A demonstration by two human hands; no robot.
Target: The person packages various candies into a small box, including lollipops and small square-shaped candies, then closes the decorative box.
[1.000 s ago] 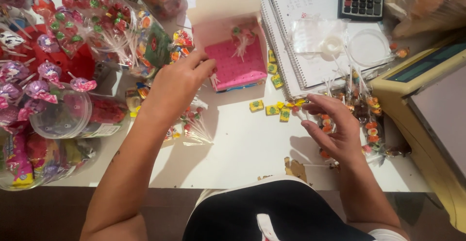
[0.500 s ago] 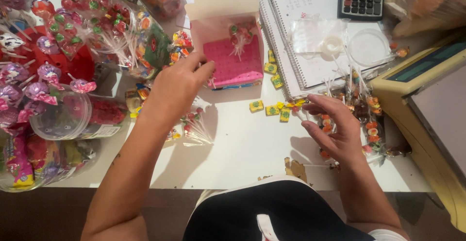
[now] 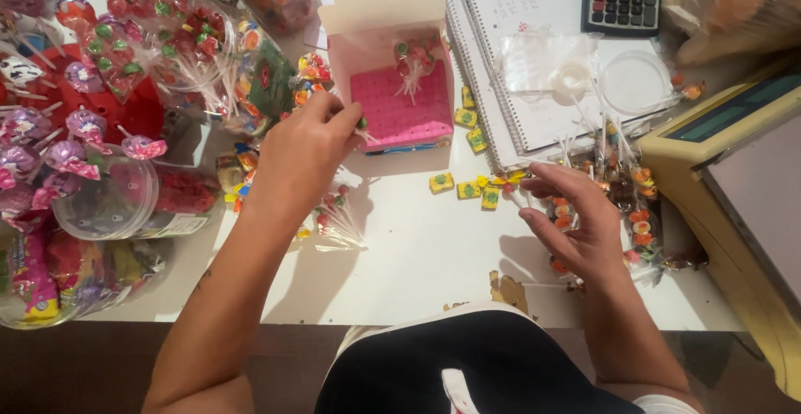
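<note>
- At the far left, a clear plastic tub [image 3: 104, 201] and bags of wrapped lollipops [image 3: 125, 55] crowd the table; a backward sweep of the left elbow could, I judge, knock the tub or drag a bag off the near edge.
- The left hand [image 3: 304, 151] has its fingertips pressed together, pinching a small lollipop stick [image 3: 365, 133] just beside the lower left corner of the pink box [image 3: 400, 88]. The grip looks thin, so the stick could slip, or a push could tip the light box, which stands open.
- Below that hand, a loose bunch of small lollipops [image 3: 334, 218] lies near the forearm and could be brushed away.
- The widest bare stretch of white table [image 3: 417, 272] sits between the two arms, reaching to the near edge.
- Yellow candy squares [image 3: 467, 189] lie scattered just left of the right hand and could be flicked off.
- The right hand [image 3: 576, 222] rests with fingers spread and slightly curled over more lollipops [image 3: 638, 205]; whether it grips any, I cannot tell.
- On the right, the notebook [image 3: 534, 63] and the scale [image 3: 734, 172] hem that hand in closely.
</note>
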